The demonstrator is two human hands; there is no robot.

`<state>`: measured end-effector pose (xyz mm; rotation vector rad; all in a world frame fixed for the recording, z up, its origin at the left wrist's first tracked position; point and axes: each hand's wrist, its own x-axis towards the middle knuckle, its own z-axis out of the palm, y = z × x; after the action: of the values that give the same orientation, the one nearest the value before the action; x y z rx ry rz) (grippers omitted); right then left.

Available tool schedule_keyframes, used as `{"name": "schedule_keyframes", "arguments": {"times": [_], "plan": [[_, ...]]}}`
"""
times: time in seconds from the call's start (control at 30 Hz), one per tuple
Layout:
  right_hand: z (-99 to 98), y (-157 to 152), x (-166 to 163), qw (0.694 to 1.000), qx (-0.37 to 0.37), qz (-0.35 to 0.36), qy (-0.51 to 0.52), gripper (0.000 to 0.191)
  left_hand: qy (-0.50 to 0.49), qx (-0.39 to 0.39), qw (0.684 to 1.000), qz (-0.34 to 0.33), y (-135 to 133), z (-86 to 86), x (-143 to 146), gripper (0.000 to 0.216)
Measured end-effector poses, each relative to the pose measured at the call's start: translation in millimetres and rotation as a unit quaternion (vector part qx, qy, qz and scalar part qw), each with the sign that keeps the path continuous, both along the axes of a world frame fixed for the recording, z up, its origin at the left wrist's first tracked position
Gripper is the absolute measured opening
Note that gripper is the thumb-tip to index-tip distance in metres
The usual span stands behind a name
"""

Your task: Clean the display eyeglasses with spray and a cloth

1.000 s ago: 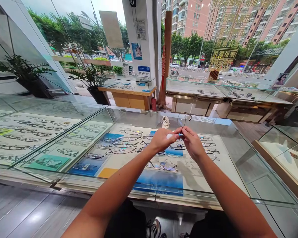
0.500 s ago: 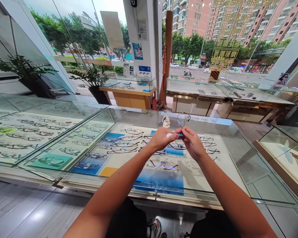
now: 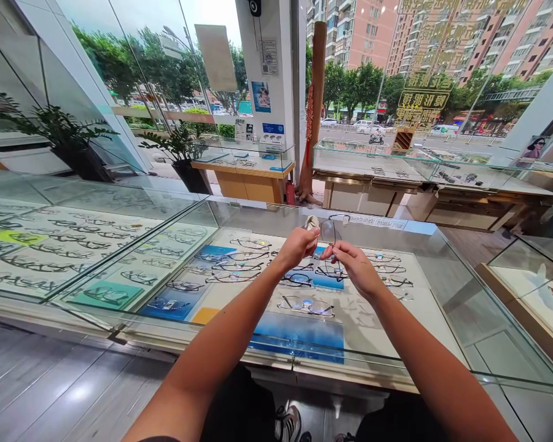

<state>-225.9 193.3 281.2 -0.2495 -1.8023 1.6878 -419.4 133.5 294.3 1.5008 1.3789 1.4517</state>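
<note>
A pair of thin dark-framed eyeglasses (image 3: 335, 232) is held up above the glass counter, one clear lens and a temple arm showing. My right hand (image 3: 352, 261) pinches the lower edge of the frame between thumb and fingers. At the left of the lens, my left hand (image 3: 299, 245) is closed, fingers curled and thumb upward; what it grips is hidden. Just behind it, a crumpled beige cloth (image 3: 312, 221) shows at the counter top. Below both hands, several eyeglasses (image 3: 306, 305) lie inside the case.
The long glass display counter (image 3: 258, 212) runs across in front of me, with rows of eyeglasses (image 3: 59, 252) under its left part. Another glass case (image 3: 525, 294) stands at the right. Beyond are low showcases (image 3: 368, 169), a wooden post (image 3: 316, 110) and potted plants (image 3: 184, 150).
My hands have drawn apart a little. The left one has risen, and the eyeglasses have turned and lowered slightly in my right fingers. The view has shifted slightly left.
</note>
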Motion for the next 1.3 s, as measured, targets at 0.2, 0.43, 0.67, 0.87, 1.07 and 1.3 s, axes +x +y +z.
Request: {"name": "schedule_keyframes", "arguments": {"times": [0.2,0.43,0.67,0.87,1.07,1.3], "plan": [[1.9,0,1,1.000,-0.005,-0.003,0.007,0.031,0.008,-0.001,1.000,0.003,6,-5.6,-9,0.072],[7.3,16,5,0.994,-0.057,-0.079,0.039,0.029,0.130,-0.009,0.955,0.266,24,-8.7,-70,0.032],[2.3,27,4,0.992,-0.074,-0.099,0.035,0.027,0.216,-0.130,0.904,0.344,26,-27.2,-107,0.018],[1.7,31,3,0.991,-0.077,-0.109,0.030,0.030,0.260,-0.227,0.871,0.349,24,-36.7,-118,0.026],[3.6,33,3,0.990,-0.078,-0.109,0.034,0.030,0.288,-0.216,0.847,0.392,16,-26.6,-102,0.072],[4.7,45,8,0.988,-0.068,-0.119,0.064,0.028,0.375,0.110,0.828,0.403,16,16.7,-33,0.058]]}}
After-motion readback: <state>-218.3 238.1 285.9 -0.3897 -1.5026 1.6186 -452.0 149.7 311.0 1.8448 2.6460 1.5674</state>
